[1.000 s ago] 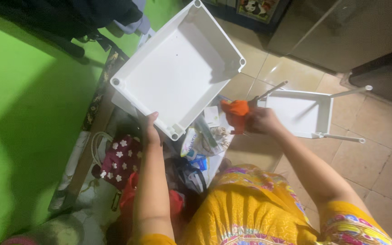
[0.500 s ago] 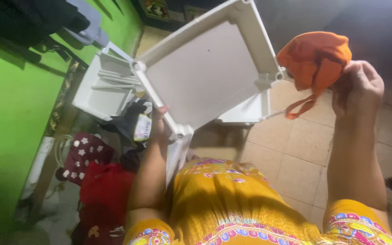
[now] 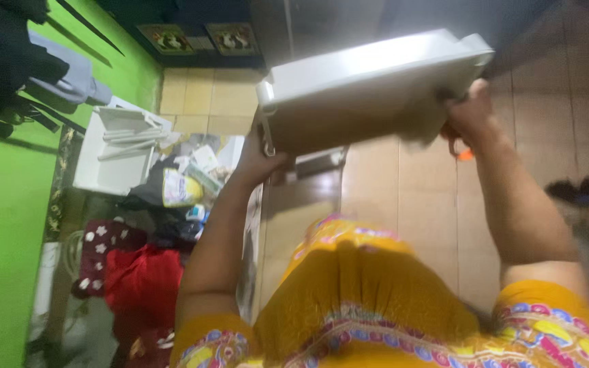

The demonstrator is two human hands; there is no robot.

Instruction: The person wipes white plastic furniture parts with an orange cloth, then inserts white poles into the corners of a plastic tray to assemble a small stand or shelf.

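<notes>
White plastic drawer tray (image 3: 369, 88), raised edge-on above the tiled floor (image 3: 383, 197); left hand (image 3: 260, 160) fingers clamped on its near corner; right hand (image 3: 468, 116) gripping the far end with an orange cloth (image 3: 465, 154) tucked beneath; best kept level, both grips firm.

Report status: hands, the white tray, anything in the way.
Left hand and right hand both grip the white tray, raised edge-on. Orange cloth under right hand. Nothing blocking.
</notes>
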